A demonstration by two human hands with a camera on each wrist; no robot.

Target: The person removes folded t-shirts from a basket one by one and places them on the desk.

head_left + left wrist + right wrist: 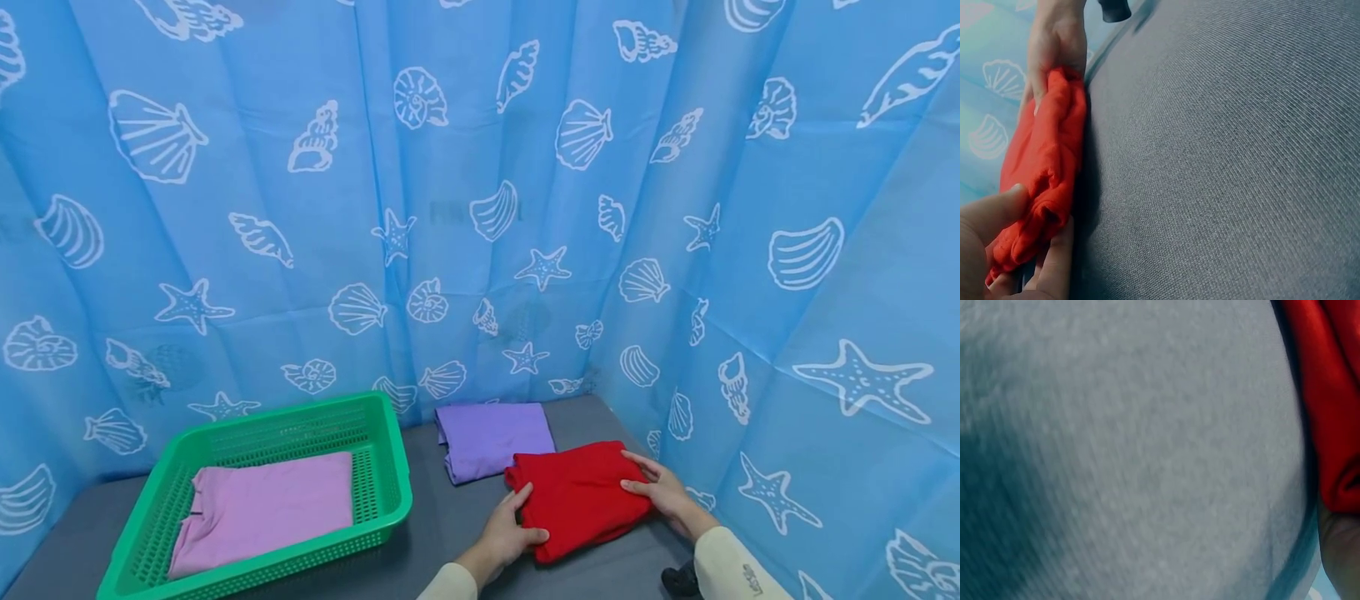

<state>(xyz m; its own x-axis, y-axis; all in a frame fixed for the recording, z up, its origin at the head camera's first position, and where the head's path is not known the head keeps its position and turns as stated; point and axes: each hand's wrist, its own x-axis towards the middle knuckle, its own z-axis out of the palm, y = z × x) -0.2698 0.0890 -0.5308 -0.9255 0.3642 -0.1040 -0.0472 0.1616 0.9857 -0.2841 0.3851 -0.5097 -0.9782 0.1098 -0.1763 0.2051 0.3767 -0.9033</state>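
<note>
A folded red cloth (581, 504) is held by its two sides over the right part of the grey surface. My left hand (501, 535) grips its left edge, and the left wrist view shows the thumb (997, 212) on top with the other fingers underneath the folds. On the opposite side, my right hand (669, 493) pinches the right edge, its thumb lying over the cloth. At the border of the right wrist view, the folded red edge (1329, 406) meets a small part of that hand (1341, 550).
A green plastic basket (406, 475) stands at the left with a folded pink cloth (273, 508) inside. Behind the red cloth lies a folded purple cloth (491, 437), partly overlapped in view. Blue shell-print curtains (465, 167) border the grey surface (427, 500). A small black object (681, 581) shows beside the right sleeve.
</note>
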